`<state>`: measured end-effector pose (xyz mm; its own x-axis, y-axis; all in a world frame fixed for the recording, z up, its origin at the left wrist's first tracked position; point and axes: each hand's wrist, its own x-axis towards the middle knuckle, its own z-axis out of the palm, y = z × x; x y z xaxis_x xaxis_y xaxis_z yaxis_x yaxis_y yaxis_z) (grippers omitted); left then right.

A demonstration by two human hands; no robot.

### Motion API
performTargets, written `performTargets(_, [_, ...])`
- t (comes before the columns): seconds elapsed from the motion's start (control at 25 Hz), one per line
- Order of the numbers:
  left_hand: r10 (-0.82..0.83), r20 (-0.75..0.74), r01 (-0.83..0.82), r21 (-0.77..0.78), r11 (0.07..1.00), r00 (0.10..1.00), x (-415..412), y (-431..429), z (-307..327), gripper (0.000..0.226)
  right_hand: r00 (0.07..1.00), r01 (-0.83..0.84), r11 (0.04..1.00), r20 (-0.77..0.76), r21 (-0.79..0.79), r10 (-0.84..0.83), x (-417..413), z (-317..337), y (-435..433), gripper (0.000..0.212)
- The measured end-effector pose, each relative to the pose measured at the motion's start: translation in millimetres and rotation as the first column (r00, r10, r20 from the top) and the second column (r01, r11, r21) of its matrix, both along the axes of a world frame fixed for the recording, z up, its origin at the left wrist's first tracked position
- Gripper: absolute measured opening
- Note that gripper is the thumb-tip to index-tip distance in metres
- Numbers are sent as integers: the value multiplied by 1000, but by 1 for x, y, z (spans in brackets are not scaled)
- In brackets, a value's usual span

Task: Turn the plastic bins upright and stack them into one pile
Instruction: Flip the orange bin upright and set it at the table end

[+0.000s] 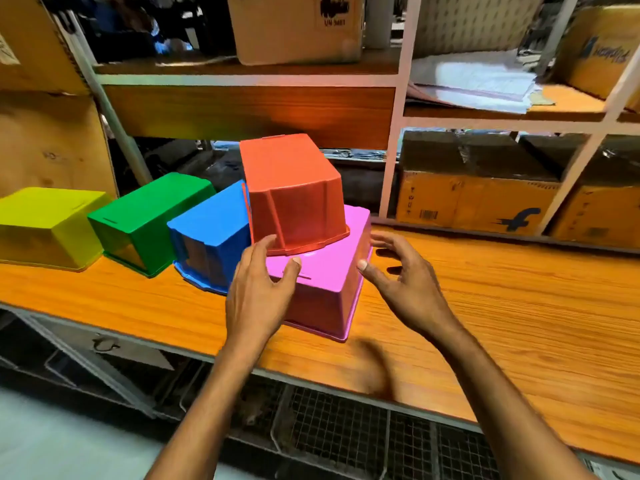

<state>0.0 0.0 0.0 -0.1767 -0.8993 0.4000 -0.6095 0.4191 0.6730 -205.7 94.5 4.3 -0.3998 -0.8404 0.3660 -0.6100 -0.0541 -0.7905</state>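
Five plastic bins sit upside down on an orange wood-grain table (485,306), their flat bases facing up and their flared rims down. From left to right stand a yellow bin (48,226), a green bin (149,220) and a blue bin (214,237), side by side and angled, the green and blue touching or nearly so. Just right of the blue one is a pink bin (322,285), the nearest to the table's front edge, and an orange-red bin (294,192) rests tilted on the far part of its base, also inverted. Each bin is a glossy, tapered rectangular tub with a small slot mark on its base.

The left hand (259,292) lies over the pink bin's near left corner, fingers spread and loose, the thumb on the pink base and the index finger reaching the orange-red bin's rim; it grips nothing. The right hand (405,278) hovers by the pink bin's right edge, fingers spread open, the thumb tip at that edge.

Behind the table, shelves (398,116) hold cardboard boxes (478,199) and stacked papers (478,81).
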Motion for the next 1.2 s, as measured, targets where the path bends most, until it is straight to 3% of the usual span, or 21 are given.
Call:
performTargets(0.16, [5, -88, -3, 25, 1000, 996, 8, -66, 0, 71, 998, 56, 998, -19, 4, -56, 4, 10, -64, 62])
performTargets(0.36, [-15, -78, 25, 124, 992, 997, 5, -126, -7, 91, 990, 135, 986, 16, 100, -138, -4, -1, -144, 83])
performTargets(0.56, [-141, -99, 160, 212, 964, 985, 2, -158, -28, 86, 981, 76, 980, 161, 186, -107, -7, -17, -179, 67])
performTargets(0.72, [-117, -160, 135, 109, 985, 980, 8, -166, -29, 79, 981, 56, 992, 177, 110, -75, -6, -17, -178, 67])
performTargets(0.88, [-119, -271, 133, 31, 991, 955, 17, -164, 6, 72, 983, 9, 998, 183, -63, 3, -3, 19, -156, 70])
performTargets(1.04, [-221, -457, 222, -52, 974, 862, 12, -163, 52, 67, 972, -66, 979, 211, -195, 107, -5, 59, -131, 79])
performTargets(1.2, [-336, -552, 317, -133, 939, 764, -2, -161, 94, 60, 992, -121, 983, 15, -138, 124, -16, 100, -105, 107])
